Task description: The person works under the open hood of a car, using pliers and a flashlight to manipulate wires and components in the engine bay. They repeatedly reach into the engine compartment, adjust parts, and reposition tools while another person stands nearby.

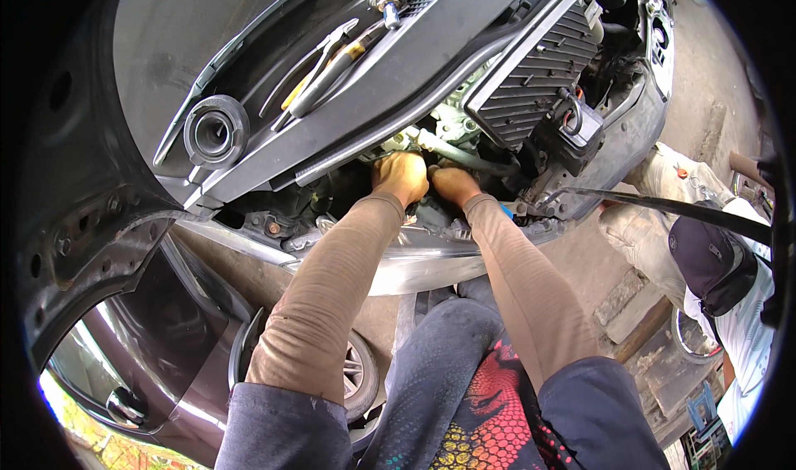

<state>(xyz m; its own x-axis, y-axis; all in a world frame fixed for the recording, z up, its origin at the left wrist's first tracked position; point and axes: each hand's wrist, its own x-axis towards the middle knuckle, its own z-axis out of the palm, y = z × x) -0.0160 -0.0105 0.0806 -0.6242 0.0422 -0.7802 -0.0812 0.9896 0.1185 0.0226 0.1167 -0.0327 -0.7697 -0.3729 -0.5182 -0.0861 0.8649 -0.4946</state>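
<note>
Both my arms, in tan sleeves, reach over the front edge of a car into its engine bay. My left hand is closed like a fist beside a pale metal engine part. Right beside it, my right hand is also closed, below a thick grey hose. The fingertips of both hands are turned down and away from view, so whatever they grip is hidden. A ribbed black box sits just beyond the hose, with a car battery to its right.
On the black cowl lie pliers with yellow-black handles, a headlight bulb and a round black rubber cap. A thin black rod crosses at right, near a person in a dark cap. The raised hood stands left.
</note>
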